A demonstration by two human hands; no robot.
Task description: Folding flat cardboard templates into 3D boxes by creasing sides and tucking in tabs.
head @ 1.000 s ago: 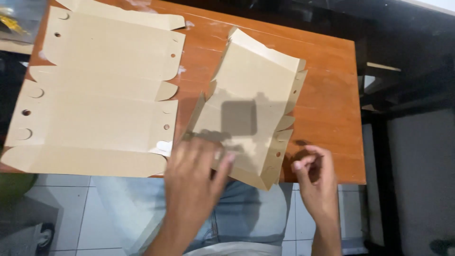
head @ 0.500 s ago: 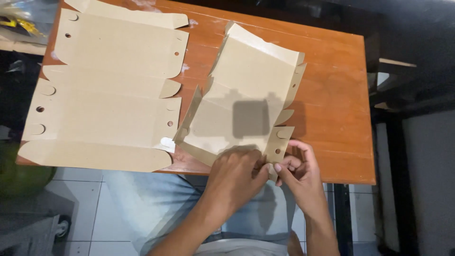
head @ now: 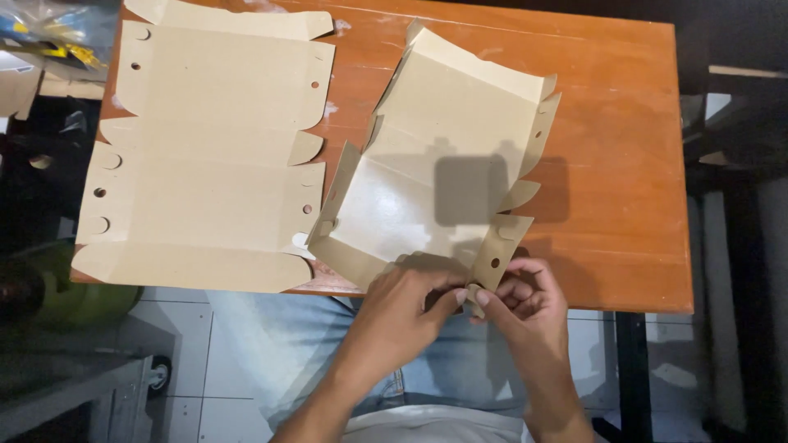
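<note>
We pinch the near corner flap of the half-folded cardboard box blank (head: 435, 176) at lower centre, left hand (head: 402, 308) and right hand (head: 525, 299) closed on it with thumbs meeting to crease it. A flat matte stack of blanks (head: 205, 148) lies upper left on the glossy wooden table (head: 624, 164).

A tan die-cut cardboard box blank (head: 435, 172) lies glossy side up on the right half of the tabletop, its side flaps partly folded upward and its near edge overhanging toward the person. Small round holes pierce its tabs, and its near right corner flap stands raised and creased.
</note>
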